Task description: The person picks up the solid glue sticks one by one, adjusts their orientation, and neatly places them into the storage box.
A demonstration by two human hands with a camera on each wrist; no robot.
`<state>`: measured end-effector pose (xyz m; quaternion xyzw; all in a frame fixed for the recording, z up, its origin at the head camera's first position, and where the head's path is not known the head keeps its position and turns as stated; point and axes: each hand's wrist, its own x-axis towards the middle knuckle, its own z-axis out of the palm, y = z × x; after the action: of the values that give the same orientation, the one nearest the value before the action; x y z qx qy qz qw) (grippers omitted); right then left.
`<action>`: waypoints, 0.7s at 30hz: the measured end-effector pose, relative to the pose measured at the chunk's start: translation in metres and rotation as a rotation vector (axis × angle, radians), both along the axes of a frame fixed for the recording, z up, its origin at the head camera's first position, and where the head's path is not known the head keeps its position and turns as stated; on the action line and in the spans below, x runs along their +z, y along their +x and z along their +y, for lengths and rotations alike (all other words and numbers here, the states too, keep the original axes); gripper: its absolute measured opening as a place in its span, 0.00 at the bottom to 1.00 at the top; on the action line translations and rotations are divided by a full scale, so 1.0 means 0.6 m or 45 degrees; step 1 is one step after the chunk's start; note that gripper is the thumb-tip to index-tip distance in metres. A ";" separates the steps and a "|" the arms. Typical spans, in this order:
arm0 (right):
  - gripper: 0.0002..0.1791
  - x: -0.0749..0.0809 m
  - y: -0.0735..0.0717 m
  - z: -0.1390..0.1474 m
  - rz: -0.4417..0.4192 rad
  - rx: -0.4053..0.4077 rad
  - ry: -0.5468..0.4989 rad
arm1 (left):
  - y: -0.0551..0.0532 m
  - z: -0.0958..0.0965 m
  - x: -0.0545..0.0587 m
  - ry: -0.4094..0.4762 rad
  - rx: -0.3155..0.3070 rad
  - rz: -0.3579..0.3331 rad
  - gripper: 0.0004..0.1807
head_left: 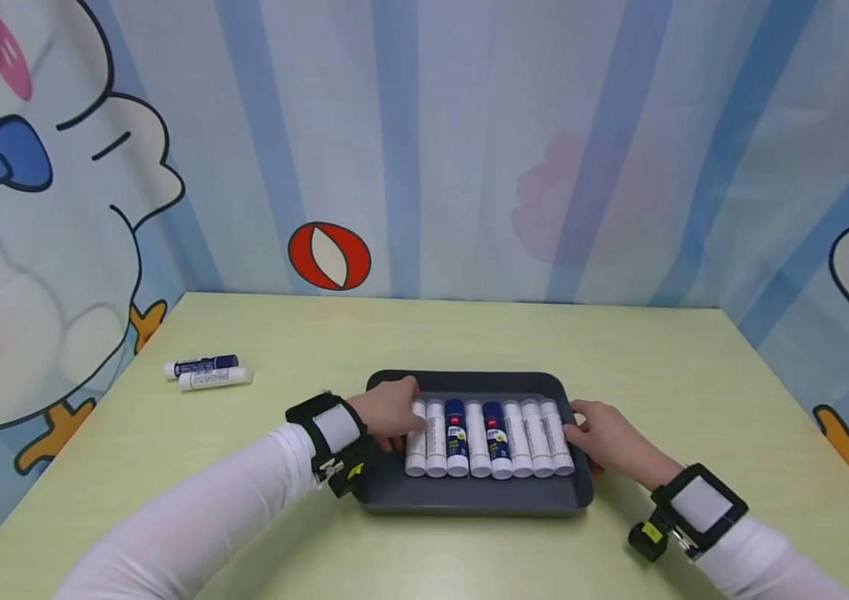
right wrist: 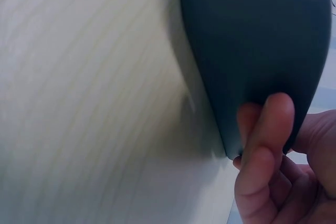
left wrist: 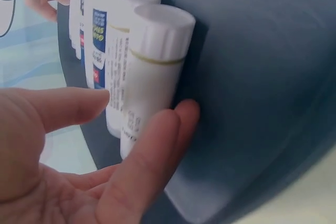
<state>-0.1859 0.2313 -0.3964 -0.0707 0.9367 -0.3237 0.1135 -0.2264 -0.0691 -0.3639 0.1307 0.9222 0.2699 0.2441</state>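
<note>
A dark grey tray (head_left: 469,498) sits on the table with a row of several glue sticks inside, mostly white and two with navy parts. At the row's left end, my left hand (head_left: 388,410) reaches over the outermost glue stick (left wrist: 156,80). In the left wrist view, a finger lies along that stick's outer side and the thumb is extended near the adjacent stick, not visibly pinching. My right hand (head_left: 607,437) grips the tray's right side, its thumb at the rim and its fingers against the outer wall (right wrist: 257,40).
Two more glue sticks, one navy and white (head_left: 205,365) and one white (head_left: 216,378), lie side by side on the table's left part. The pale yellow-green table (head_left: 304,333) ends at a striped cartoon curtain (head_left: 454,150).
</note>
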 end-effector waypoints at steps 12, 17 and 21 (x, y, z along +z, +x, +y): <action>0.26 -0.002 0.000 0.001 -0.018 -0.017 -0.006 | 0.004 -0.010 0.012 -0.053 -0.022 0.079 0.30; 0.26 -0.003 0.002 0.000 -0.013 -0.009 -0.015 | 0.015 -0.030 0.032 -0.113 -0.148 0.370 0.30; 0.25 -0.001 0.001 -0.001 -0.008 -0.017 -0.019 | 0.019 -0.067 0.046 -0.132 -0.249 0.643 0.29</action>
<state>-0.1850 0.2309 -0.3972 -0.0643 0.9343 -0.3318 0.1137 -0.2148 -0.1093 -0.3361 0.2696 0.9494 0.1565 0.0376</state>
